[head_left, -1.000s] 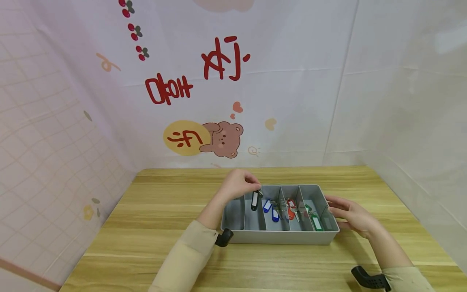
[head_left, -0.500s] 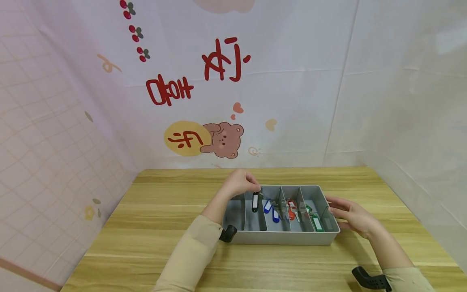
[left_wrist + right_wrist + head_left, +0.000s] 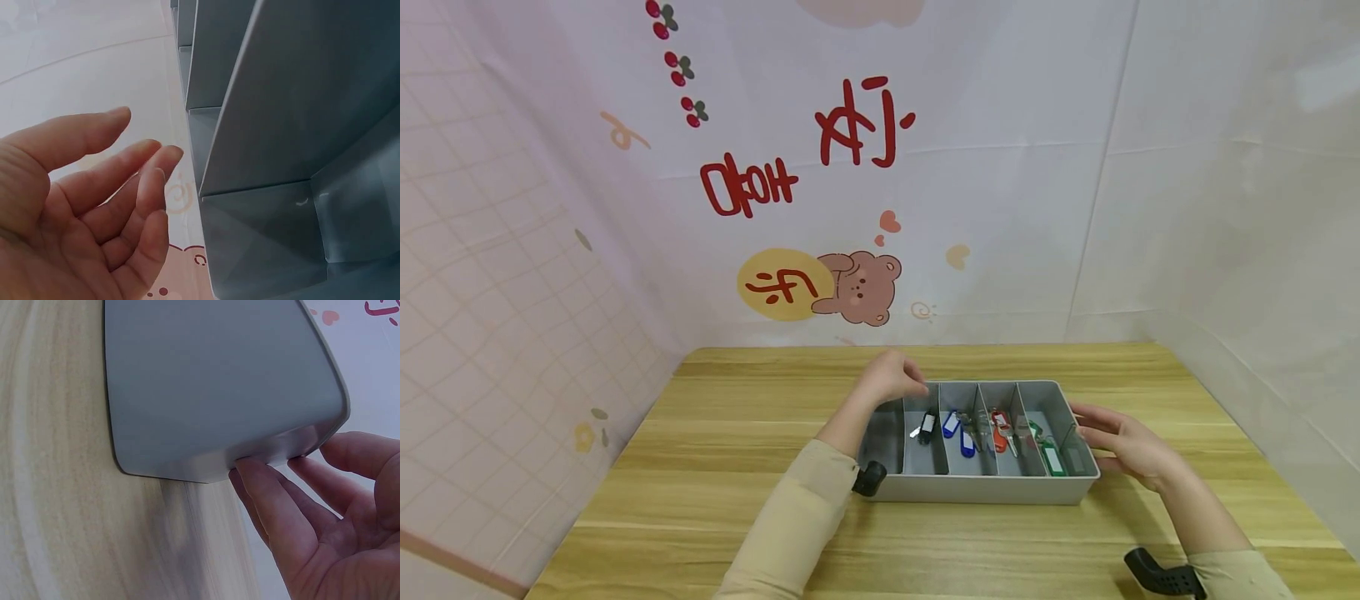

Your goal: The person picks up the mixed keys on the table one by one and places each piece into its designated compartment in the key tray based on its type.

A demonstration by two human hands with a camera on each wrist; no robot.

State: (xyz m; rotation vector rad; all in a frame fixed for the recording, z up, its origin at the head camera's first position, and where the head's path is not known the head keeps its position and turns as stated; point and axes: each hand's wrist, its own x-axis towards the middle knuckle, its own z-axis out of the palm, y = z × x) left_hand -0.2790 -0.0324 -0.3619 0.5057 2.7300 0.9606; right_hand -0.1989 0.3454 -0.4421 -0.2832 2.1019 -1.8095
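Observation:
A grey divided box (image 3: 977, 490) lies across the table. My left hand (image 3: 891, 379) hovers over its back edge toward the left; in the left wrist view that hand (image 3: 106, 200) holds nothing, thumb and fingertips apart. Below it, in the second compartment from the left, lies a key with a black tag (image 3: 928, 425). Blue-tagged keys (image 3: 967, 440) fill the middle slot, red-tagged keys (image 3: 1000, 429) the one beside it, and green-tagged keys (image 3: 1051, 457) the rightmost. Fingertips of my right hand (image 3: 1127, 442) touch the box's right end wall (image 3: 219, 381).
The leftmost compartment (image 3: 883, 437) shows only its bare floor. Wood-grain tabletop (image 3: 970, 550) surrounds the box. A printed white cloth (image 3: 1015, 208) hangs behind the table and along both sides. Each wrist wears a black camera mount (image 3: 870, 479).
My left hand has let go of the black-tagged key, which dropped from hanging in the fingers to the compartment floor. The right hand stays at the box's end.

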